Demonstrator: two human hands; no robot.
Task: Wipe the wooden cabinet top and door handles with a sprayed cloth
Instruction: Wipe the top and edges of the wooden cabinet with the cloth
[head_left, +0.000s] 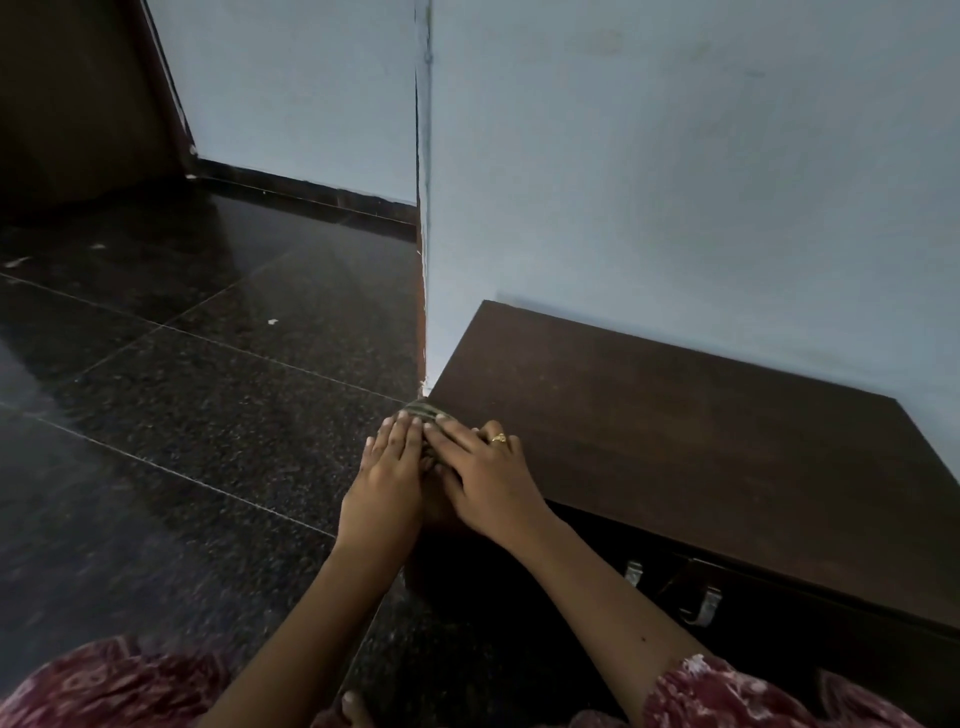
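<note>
Head view: folded cloth (427, 410) pressed at front left corner of dark wooden cabinet top (675, 441), beside wall corner. Left hand (387, 467) and right hand (483, 467) laid flat over cloth, fingers extended, side by side; cloth mostly hidden, grip probably none. Two metal door handles (701, 605) seen below front edge, untouched. Gold ring (498, 438) worn on right hand.

Dark speckled floor (182, 415), pale wall (675, 182), perhaps a door (67, 93)
</note>
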